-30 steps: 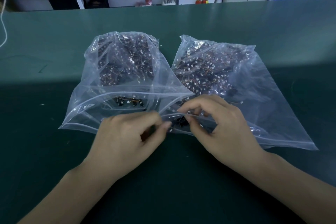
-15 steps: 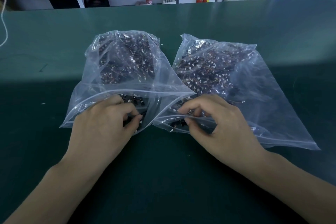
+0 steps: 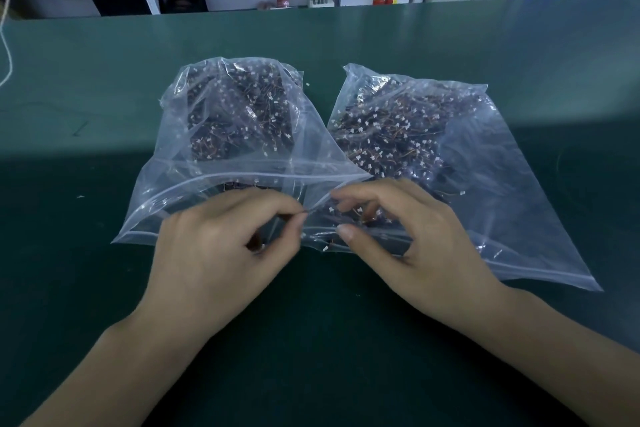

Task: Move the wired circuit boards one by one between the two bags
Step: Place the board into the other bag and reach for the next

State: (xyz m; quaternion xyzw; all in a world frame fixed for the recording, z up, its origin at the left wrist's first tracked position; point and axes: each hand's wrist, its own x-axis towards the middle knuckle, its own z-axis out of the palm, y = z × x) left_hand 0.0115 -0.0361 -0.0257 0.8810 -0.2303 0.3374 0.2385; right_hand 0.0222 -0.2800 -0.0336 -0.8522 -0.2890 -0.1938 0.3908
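L hand (image 3: pixel 221 246) curled, pinching a wired board (image 3: pixel 258 243) at left bag (image 3: pixel 207 184) mouth. R hand (image 3: pixel 408 236) fingers bent inside right bag (image 3: pixel 485 184); grip unclear.

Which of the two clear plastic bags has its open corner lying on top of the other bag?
The left clear plastic zip bag: its right mouth corner lies over the edge of the right clear plastic zip bag, which sits underneath.
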